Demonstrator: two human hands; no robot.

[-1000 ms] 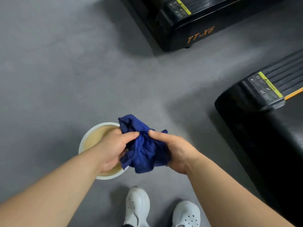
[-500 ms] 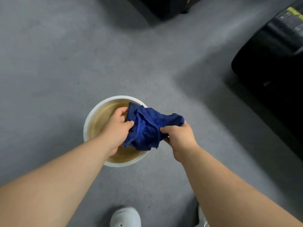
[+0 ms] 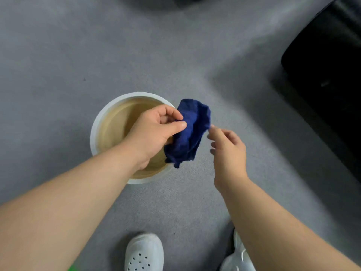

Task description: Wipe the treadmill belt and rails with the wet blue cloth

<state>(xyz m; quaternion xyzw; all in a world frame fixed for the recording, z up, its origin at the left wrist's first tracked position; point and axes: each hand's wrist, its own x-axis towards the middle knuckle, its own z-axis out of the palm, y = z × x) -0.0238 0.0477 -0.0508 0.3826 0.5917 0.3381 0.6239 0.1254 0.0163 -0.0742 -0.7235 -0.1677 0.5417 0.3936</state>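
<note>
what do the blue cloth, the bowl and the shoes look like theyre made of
Blue cloth: soft woven or terry-like fabric, matte, crumpled and drooping limply from the left hand.
Bowl: probably plastic, with a smooth white rim and tan inside; it could be glazed ceramic.
Shoes: white moulded foam or rubber, judging by the punched round holes.

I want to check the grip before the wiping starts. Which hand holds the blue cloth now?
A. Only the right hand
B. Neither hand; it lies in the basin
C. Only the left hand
C: the left hand pinches the blue cloth above the basin, while the right hand is open beside it.
</note>
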